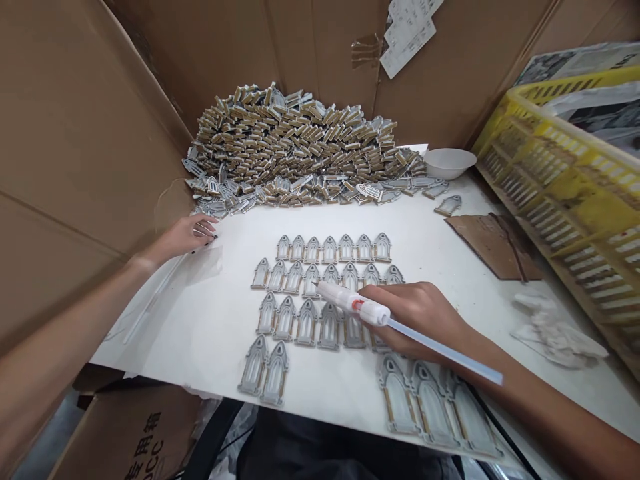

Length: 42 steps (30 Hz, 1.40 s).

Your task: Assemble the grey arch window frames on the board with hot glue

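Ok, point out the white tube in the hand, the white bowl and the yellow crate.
white tube (345, 300): head view, middle of its barrel.
white bowl (449, 168): head view, its outer wall.
yellow crate (590, 220): head view, its slatted side wall.

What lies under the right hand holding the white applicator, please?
Grey arch-shaped window pieces lie in rows on the white sheet; the right hand, gripping the white applicator, partly hides several.
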Motion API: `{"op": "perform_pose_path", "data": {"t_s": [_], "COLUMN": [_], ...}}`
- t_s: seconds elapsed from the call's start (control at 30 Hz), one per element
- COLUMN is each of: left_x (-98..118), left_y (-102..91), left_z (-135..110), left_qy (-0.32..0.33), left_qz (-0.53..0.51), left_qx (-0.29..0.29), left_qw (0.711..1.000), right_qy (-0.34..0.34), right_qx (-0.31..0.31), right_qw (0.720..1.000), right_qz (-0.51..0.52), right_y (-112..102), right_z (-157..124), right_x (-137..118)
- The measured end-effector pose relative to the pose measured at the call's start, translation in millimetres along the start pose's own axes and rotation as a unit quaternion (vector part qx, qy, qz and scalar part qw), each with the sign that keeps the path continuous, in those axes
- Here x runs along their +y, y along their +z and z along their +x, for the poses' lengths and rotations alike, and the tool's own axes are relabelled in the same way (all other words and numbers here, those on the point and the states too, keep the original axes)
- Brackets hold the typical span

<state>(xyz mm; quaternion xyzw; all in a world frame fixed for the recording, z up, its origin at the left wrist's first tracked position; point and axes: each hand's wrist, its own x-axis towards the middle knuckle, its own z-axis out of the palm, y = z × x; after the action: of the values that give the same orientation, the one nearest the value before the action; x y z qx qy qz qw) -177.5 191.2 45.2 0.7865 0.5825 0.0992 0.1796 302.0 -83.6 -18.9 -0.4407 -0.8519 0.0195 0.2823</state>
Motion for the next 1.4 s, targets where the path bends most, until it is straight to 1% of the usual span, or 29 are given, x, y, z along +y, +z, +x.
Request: {"op": "perform_pose_path", "data": {"t_s": [0.17, 0.3, 0.4, 0.53, 0.8, 0.97, 1.13, 1.4], "left_x": [-3, -4, -4, -3, 5, 6, 3, 0], "left_y": [-8.9, -13.1, -12.3, -10.4, -12.2, -9.8, -7.9, -7.7], "left_z": [-3, -7, -8, -11, -15, -15, -13, -11], "left_qy": [-0.008, -0.024, -0.035, -0.03, -0.016, -0.011, -0.013, -0.011], "left_qz": [0.016, 0.036, 0.058, 0.07, 0.082, 0.09, 0.109, 0.114], "left_qx": [0.002, -0.021, -0.029, -0.029, 0.004, 0.015, 0.012, 0.001], "left_qw": [1.0, 0.999, 0.997, 0.997, 0.996, 0.996, 0.994, 0.993], "right_qy": [-0.002, -0.011, -0.014, -0.014, -0.014, -0.01, -0.006, -0.015], "right_qx": [0.006, 0.011, 0.012, 0.016, 0.006, 0.003, -0.007, 0.001], "right_qw": [1.0, 1.0, 1.0, 1.0, 1.0, 1.0, 1.0, 1.0], "right_qz": [0.006, 0.004, 0.0, 0.002, 0.001, 0.002, -0.007, -0.007], "right_y": [0, 1, 2, 2, 1, 3, 3, 0], "right_z": [-1, -1, 0, 0, 0, -1, -2, 0], "right_x": [0, -2, -3, -3, -2, -2, -2, -4]}}
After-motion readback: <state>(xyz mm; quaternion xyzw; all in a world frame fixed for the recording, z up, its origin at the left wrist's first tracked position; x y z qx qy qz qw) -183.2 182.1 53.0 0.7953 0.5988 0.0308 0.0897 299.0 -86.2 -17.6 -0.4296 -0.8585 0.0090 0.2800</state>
